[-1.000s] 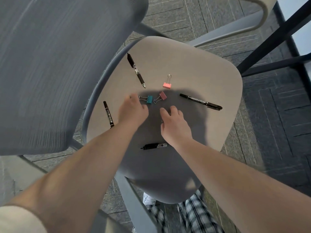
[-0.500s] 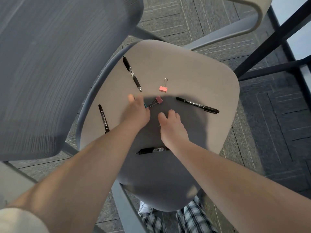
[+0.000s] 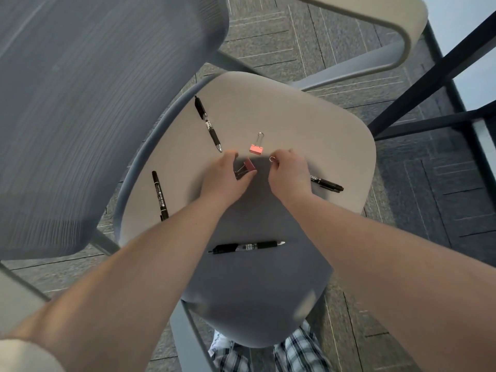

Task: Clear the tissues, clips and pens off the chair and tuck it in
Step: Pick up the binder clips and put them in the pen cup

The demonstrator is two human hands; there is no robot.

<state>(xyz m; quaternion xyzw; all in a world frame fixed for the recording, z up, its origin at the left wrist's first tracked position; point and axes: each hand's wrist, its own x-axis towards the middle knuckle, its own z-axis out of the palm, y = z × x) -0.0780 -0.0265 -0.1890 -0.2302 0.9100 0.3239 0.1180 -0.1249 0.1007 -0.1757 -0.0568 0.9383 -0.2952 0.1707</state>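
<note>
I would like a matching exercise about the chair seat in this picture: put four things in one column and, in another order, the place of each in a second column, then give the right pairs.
Things
1. light pink clip
2. dark pink clip
3. pen with silver tip
4. pen with white tip

Places
A. between the two forearms, near the seat's front
B. in the fingers of the left hand
C. toward the backrest, beyond the left hand
D. free on the seat, just beyond both hands

Pairs: 1-D, 2-B, 3-C, 4-A
</note>
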